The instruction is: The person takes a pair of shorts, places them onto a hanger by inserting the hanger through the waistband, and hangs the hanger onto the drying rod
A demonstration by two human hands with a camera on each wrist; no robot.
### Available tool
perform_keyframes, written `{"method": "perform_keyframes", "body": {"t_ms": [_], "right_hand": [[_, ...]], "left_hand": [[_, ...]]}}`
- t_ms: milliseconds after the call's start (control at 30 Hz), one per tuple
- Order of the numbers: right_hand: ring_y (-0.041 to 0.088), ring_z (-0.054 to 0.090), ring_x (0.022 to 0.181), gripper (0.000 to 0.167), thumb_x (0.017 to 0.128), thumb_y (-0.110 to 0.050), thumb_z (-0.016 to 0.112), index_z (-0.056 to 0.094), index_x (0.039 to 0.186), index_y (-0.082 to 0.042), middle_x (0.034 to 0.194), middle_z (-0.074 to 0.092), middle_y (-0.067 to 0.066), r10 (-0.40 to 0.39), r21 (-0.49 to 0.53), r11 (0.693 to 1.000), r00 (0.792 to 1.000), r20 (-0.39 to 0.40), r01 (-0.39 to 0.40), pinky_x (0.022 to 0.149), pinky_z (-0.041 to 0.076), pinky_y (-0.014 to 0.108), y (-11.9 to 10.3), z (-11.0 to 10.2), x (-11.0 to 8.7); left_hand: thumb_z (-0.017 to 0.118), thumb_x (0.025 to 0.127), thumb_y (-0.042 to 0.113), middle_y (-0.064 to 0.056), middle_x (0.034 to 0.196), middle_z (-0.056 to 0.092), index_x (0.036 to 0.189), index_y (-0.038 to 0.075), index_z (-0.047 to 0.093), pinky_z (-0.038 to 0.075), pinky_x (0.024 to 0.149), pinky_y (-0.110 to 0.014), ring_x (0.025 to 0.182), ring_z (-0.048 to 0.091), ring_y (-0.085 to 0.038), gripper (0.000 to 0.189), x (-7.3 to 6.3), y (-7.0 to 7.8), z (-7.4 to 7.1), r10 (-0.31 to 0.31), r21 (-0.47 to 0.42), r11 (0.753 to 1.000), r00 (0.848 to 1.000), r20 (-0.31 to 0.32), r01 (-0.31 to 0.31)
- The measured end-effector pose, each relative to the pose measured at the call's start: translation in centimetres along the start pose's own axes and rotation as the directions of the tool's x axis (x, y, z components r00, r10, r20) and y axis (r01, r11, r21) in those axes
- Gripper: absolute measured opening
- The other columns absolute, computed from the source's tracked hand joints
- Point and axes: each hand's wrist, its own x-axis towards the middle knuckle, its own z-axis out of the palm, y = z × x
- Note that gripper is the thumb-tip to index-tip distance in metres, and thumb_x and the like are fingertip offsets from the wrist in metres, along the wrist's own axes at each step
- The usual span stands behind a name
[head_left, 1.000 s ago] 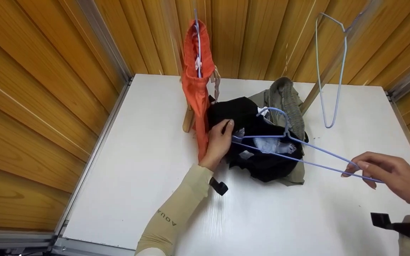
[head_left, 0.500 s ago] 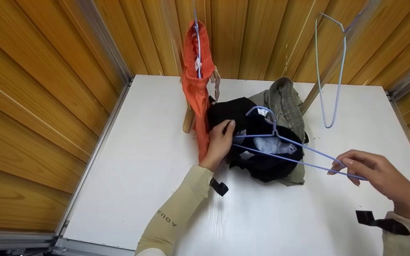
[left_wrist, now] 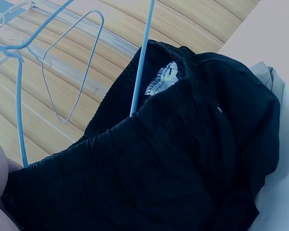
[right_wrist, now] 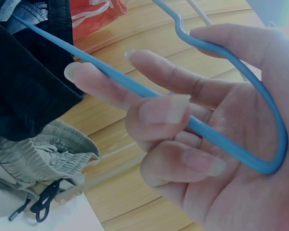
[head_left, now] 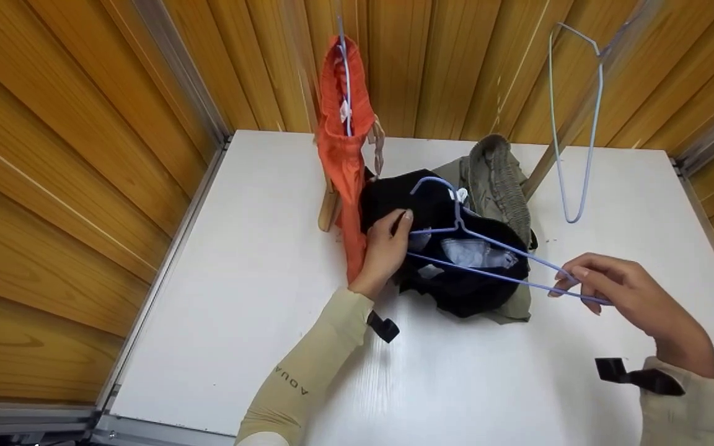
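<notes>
A pair of black pants (head_left: 394, 193) with an elastic waistband is held by my left hand (head_left: 387, 251), thumb and fingers pinching the waist's left side. My right hand (head_left: 623, 286) grips one end of a blue wire hanger (head_left: 458, 224); in the right wrist view, fingers curl over the lower wire (right_wrist: 231, 147) and the thumb lies along the upper one. The hanger's other end reaches into the waist opening, and its tip is hidden there. From the left wrist, the wire (left_wrist: 142, 57) passes behind the near waistband, with a pale label (left_wrist: 164, 79) inside.
Orange pants (head_left: 341, 148) hang on a hanger just left of the black ones. Olive pants (head_left: 499, 179) lie behind them on the white table (head_left: 239, 248). Another wire hanger (head_left: 592, 136) hangs at the back right, near a slanted wooden post (head_left: 549, 164). Wood-panelled walls enclose the table.
My right hand has moved left, sliding the hanger further into the black pants' waist; its hook has shifted left too. My left hand stays almost in place, still pinching the waistband.
</notes>
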Motion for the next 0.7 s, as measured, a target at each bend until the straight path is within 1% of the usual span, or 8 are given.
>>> {"method": "perform_keyframes", "body": {"t_ms": [100,167,233,400,467,600,700], "right_hand": [[0.018,0.049,0.055,0.025,0.102,0.003,0.034,0.058,0.106,0.008,0.092,0.072,0.015,0.014,0.020,1.000,1.000,0.000,-0.014,0.047,0.040,0.032,0.0,0.2,0.4],[0.019,0.048,0.055,0.025,0.102,0.003,0.034,0.057,0.106,0.010,0.092,0.072,0.015,0.008,0.035,0.999,1.000,0.009,-0.008,0.047,0.040,0.032,0.0,0.3,0.6],[0.020,0.048,0.055,0.024,0.102,0.002,0.034,0.057,0.106,0.010,0.093,0.073,0.012,0.005,0.035,0.999,1.000,0.018,-0.006,0.048,0.040,0.032,0.0,0.4,0.8],[0.019,0.048,0.054,0.024,0.102,0.001,0.036,0.058,0.106,0.009,0.093,0.074,0.003,0.010,0.008,1.000,1.000,0.012,-0.010,0.048,0.040,0.031,0.0,0.7,1.1],[0.020,0.047,0.054,0.024,0.102,0.000,0.036,0.058,0.105,0.010,0.093,0.073,0.002,0.009,0.008,1.000,1.000,0.013,-0.009,0.048,0.040,0.032,0.0,0.8,1.3],[0.021,0.046,0.054,0.024,0.102,0.000,0.036,0.058,0.106,0.010,0.093,0.072,0.006,0.007,0.012,1.000,1.000,0.019,-0.008,0.048,0.040,0.032,0.0,1.0,1.5],[0.020,0.047,0.054,0.024,0.103,-0.002,0.037,0.058,0.106,0.008,0.093,0.072,0.005,0.018,0.010,1.000,1.000,0.014,-0.019,0.048,0.041,0.031,0.0,1.1,1.7]], "left_hand": [[0.053,0.100,0.027,-0.005,0.109,0.071,0.108,0.008,0.071,0.050,0.092,-0.030,0.104,0.065,-0.016,0.027,0.0,0.1,0.0,0.014,0.005,1.000,1.000,0.002,-0.014],[0.053,0.099,0.027,-0.004,0.108,0.072,0.107,0.009,0.071,0.050,0.092,-0.029,0.103,0.065,-0.015,0.026,0.0,0.1,0.0,0.020,0.011,1.000,1.000,0.001,-0.020],[0.054,0.099,0.027,-0.004,0.108,0.072,0.107,0.010,0.071,0.050,0.092,-0.028,0.103,0.065,-0.015,0.026,-0.1,0.2,0.0,0.020,0.010,1.000,1.000,-0.001,-0.020],[0.054,0.099,0.027,-0.003,0.110,0.071,0.109,0.011,0.071,0.049,0.093,-0.028,0.105,0.064,-0.014,0.026,-0.1,0.5,0.1,0.016,0.006,1.000,1.000,0.009,-0.016],[0.053,0.099,0.026,-0.003,0.110,0.071,0.109,0.011,0.071,0.049,0.093,-0.027,0.105,0.064,-0.014,0.025,-0.1,0.6,0.1,0.024,0.010,1.000,1.000,0.016,-0.024],[0.052,0.100,0.025,-0.003,0.108,0.071,0.107,0.010,0.070,0.049,0.092,-0.027,0.102,0.064,-0.014,0.024,-0.2,0.7,0.1,0.051,0.026,0.998,0.998,0.021,-0.052],[0.052,0.100,0.025,-0.003,0.105,0.071,0.106,0.010,0.070,0.049,0.090,-0.027,0.099,0.064,-0.013,0.024,-0.2,0.8,0.1,0.065,0.030,0.997,0.998,0.019,-0.066]]}}
